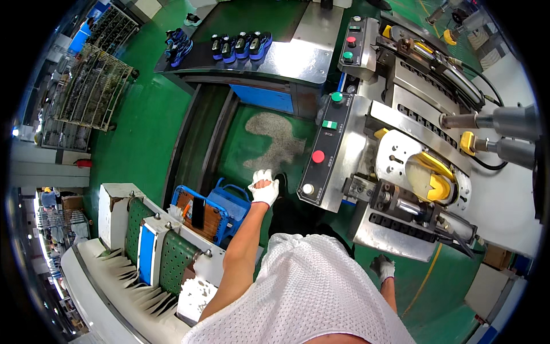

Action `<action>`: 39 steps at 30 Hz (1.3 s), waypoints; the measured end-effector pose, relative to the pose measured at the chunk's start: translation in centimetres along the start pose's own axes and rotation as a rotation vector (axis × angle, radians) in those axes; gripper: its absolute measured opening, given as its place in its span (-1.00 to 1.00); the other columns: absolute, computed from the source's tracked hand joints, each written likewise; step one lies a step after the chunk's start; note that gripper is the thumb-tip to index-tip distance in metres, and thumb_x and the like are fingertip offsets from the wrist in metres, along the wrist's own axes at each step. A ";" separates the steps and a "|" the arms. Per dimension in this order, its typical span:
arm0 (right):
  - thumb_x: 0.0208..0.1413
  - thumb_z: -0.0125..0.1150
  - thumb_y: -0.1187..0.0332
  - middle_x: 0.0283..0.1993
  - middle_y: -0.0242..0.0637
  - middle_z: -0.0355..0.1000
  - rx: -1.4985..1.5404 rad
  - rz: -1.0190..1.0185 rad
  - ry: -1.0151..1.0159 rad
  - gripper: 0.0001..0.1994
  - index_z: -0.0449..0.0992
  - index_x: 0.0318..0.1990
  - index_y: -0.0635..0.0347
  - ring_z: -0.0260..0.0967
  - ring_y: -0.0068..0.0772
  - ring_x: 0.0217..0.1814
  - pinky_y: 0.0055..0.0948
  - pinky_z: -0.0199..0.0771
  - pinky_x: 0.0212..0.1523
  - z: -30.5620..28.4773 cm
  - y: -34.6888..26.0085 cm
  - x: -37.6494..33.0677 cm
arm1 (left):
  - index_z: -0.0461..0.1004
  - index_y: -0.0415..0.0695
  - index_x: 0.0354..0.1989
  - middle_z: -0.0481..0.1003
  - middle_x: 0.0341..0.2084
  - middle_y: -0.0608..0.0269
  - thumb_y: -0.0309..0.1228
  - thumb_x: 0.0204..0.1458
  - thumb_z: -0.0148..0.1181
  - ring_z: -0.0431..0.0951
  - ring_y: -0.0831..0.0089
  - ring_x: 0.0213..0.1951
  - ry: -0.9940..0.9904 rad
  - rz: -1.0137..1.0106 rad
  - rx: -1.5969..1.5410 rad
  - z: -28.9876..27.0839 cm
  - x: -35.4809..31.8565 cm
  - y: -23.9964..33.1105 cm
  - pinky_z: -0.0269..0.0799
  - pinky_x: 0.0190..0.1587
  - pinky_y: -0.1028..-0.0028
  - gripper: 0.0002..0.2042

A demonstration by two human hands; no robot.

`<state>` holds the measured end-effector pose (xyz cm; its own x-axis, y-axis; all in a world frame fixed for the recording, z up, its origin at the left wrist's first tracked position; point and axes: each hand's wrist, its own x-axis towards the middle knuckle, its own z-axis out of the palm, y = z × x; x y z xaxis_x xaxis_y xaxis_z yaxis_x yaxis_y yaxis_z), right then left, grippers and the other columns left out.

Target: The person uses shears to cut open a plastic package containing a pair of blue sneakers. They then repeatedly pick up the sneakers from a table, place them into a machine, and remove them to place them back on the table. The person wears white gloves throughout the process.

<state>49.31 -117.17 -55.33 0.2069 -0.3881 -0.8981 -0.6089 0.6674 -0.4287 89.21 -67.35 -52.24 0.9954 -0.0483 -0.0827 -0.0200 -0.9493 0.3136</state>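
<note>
Left hand first: white work glove, fingers curled into a narrow, nearly fisted grip, and whether anything sits inside it I cannot tell, the glove hides it. It hangs just off the right edge of the blue crate, above the green floor, with the control panel of the steel press machine close on its other side. The right hand, also gloved, hangs low by the hip with fingers loosely curled, below the machine's front plate and touching nothing I can make out. The nearest thing to the left hand is that crate, so call it the piece in play: it sits on the floor between the padded conveyor rack and the panel, open face up, with brown sheets and a dark flat piece inside. Its long axis runs from lower left to upper right in the view, pointing roughly toward the machine's base. My read on doing this well: approach the crate square over its rim, open the fingers before they arrive, and keep the forearm clear of the panel's red button. Farther out, a row of blue and black shoes stands on the steel desk, well apart from both hands.
</note>
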 end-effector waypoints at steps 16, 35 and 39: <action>0.26 0.27 0.24 -0.19 -0.15 0.57 -0.510 0.139 0.456 -0.75 0.53 -0.06 0.21 0.52 -0.29 -0.38 -0.27 0.55 -0.43 15.3 9.2 -16.4 | 0.63 -0.11 -0.31 0.62 -0.33 -0.12 0.08 0.20 0.05 0.63 -0.13 -0.16 -0.468 -0.181 -0.277 -2.2 17.8 -4.0 0.48 -0.05 0.03 -0.53; 0.31 0.19 0.26 0.09 0.10 0.42 0.347 0.288 0.161 -0.51 0.19 0.24 0.29 0.50 0.01 -0.15 0.09 0.62 -0.26 28.7 12.6 -8.1 | 0.19 -0.20 0.40 0.41 0.12 -0.01 -0.42 0.09 0.31 0.50 0.16 0.16 -0.339 0.594 -0.843 -18.6 25.3 4.3 0.48 0.18 0.28 -0.32; 0.31 0.18 0.27 0.12 0.14 0.42 0.279 0.239 0.195 -0.53 0.21 0.23 0.29 0.49 0.03 -0.18 0.10 0.62 -0.28 32.2 11.9 -8.1 | 0.07 -0.18 0.47 0.41 0.19 -0.05 -0.34 0.13 0.32 0.53 0.11 0.14 -0.458 0.313 -0.591 -15.0 24.9 0.1 0.46 0.18 0.24 -0.24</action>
<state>65.05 -85.58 -56.31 -0.0808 -0.2968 -0.9515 -0.3858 0.8895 -0.2447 115.45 -64.01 -40.07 0.8120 -0.5285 -0.2476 -0.1105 -0.5558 0.8240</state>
